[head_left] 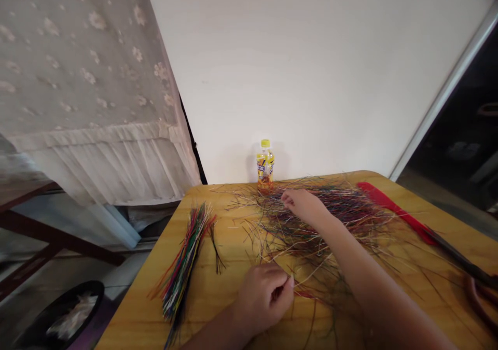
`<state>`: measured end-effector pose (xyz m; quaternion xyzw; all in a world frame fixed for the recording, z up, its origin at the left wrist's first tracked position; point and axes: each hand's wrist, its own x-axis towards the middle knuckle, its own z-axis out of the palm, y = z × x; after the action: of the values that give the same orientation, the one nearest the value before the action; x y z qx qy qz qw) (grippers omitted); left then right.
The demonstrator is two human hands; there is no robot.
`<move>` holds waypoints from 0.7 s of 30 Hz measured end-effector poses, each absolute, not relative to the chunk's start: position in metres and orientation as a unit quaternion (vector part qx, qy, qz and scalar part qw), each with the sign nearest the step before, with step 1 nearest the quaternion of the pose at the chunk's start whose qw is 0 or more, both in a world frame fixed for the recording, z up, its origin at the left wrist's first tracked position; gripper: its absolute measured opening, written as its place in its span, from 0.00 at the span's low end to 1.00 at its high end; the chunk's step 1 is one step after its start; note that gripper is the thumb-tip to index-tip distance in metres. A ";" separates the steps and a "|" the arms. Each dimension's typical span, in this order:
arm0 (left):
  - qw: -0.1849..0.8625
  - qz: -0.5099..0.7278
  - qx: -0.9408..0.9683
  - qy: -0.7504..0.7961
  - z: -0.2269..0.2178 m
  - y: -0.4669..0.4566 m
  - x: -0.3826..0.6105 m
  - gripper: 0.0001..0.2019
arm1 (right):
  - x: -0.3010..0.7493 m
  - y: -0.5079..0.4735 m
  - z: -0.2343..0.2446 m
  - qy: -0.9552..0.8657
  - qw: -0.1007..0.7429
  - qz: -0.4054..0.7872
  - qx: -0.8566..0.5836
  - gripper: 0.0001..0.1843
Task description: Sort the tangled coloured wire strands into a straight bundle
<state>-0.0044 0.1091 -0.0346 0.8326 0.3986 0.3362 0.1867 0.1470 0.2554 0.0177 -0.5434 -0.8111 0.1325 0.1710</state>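
Taking the tangled pile of thin coloured strands as the clock's centre, with twelve toward the wall, and working from left to right: a pale floral lace curtain hangs at ten o'clock, above a dark wooden frame at nine. A black round container holding something white sits low at eight, off the table.

On the yellow wooden table, a neat bundle of multicoloured strands lies at nine o'clock, with a few loose dark strands just to its right. The left hand rests at seven o'clock on the pile's near edge, its fingers curled narrow and pinched on what looks like a pale strand, though the fingers hide too much to be certain.

A yellow-capped plastic bottle stands upright at eleven, on the table's far edge, in front of the white wall. The right hand lies over the pile at twelve, fingers bunched narrow and touching the strands; whether it holds any, I cannot tell.

Further right, a red plastic strip lies at two o'clock, and scissors with a reddish loop handle lie at three, at the table's right side.
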 end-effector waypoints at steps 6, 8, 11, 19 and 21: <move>0.186 0.334 0.828 0.410 -0.035 0.109 -0.005 0.16 | 0.189 0.278 0.016 -0.773 0.219 0.115 -0.584 0.11; 0.186 0.332 0.829 0.410 -0.034 0.109 -0.005 0.17 | 0.202 0.283 0.015 -0.758 0.245 0.107 -0.595 0.11; 0.183 0.328 0.831 0.411 -0.034 0.109 -0.005 0.16 | 0.217 0.286 0.017 -0.745 0.268 0.114 -0.600 0.11; 0.187 0.311 0.833 0.417 -0.038 0.110 -0.006 0.16 | 0.228 0.283 0.019 -0.747 0.188 0.093 -0.631 0.12; 0.190 0.306 0.834 0.419 -0.038 0.111 -0.006 0.16 | 0.228 0.281 0.021 -0.744 0.180 0.083 -0.638 0.12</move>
<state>-0.0063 0.1107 -0.0375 0.8337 0.4190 0.3057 0.1895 0.2277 0.2815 0.0214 -0.6379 -0.7442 0.0828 0.1801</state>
